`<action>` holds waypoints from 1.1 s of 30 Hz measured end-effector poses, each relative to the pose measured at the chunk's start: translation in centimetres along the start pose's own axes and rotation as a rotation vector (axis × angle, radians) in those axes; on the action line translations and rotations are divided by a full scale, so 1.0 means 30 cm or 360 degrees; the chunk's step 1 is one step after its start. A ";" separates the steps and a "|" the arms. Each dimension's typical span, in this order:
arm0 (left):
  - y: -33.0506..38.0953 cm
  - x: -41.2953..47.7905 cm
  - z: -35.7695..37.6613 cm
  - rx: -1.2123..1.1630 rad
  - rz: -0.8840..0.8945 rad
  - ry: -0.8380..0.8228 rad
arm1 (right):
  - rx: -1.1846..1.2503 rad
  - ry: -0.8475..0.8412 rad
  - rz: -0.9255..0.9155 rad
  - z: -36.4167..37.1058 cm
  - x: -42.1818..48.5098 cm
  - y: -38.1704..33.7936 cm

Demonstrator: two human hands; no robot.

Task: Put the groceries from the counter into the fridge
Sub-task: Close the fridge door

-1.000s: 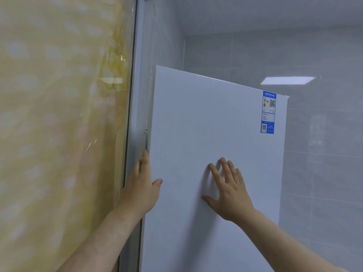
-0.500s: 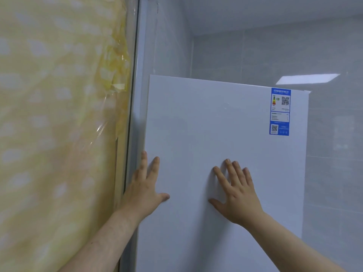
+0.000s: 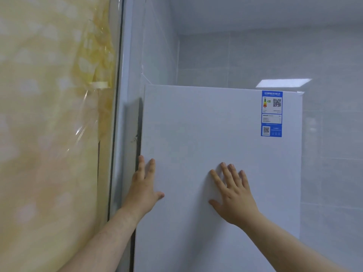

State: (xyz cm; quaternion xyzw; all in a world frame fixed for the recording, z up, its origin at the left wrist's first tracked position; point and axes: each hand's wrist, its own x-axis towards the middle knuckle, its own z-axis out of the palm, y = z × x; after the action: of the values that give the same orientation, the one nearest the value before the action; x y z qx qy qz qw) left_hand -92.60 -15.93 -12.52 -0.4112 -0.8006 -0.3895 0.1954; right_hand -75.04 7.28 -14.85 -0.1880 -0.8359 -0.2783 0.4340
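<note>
The white fridge door (image 3: 206,134) fills the view from the centre down towards 6 o'clock, its top edge level. Both of the person's hands lie flat against it, holding nothing. The left hand (image 3: 142,190), at 7 o'clock from the centre, rests at the door's left edge with fingers straight and pointing to 12 o'clock and the thumb out towards 3 o'clock. The right hand (image 3: 233,197), at 5 o'clock, presses on the door face with its fingers straight and spread.

A blue label (image 3: 271,113) with 2 QR codes sits at the door's upper right corner. A dark narrow gap runs along the door's left edge, beside a pale frame (image 3: 125,95). At 9 o'clock stands a yellow patterned panel (image 3: 49,134) under loose clear film. A grey tiled wall (image 3: 324,173) lies at 3 o'clock.
</note>
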 end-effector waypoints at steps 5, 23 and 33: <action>-0.046 0.068 0.039 -0.0050 0.0025 -0.0026 | -0.0066 0.0039 0.0007 0.033 0.019 -0.004; -0.109 0.165 0.105 -0.0057 0.0091 -0.0069 | -0.0098 -0.0033 0.0068 0.088 0.042 -0.001; -0.102 0.163 0.074 0.0245 0.0116 -0.0045 | -0.0096 -0.0138 0.0083 0.050 0.051 -0.003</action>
State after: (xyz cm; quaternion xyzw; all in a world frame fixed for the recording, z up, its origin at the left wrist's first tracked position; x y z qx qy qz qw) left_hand -97.93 -12.79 -12.21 -0.4293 -0.8154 -0.3136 0.2290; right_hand -76.86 8.26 -14.32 -0.2346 -0.8400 -0.2835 0.3988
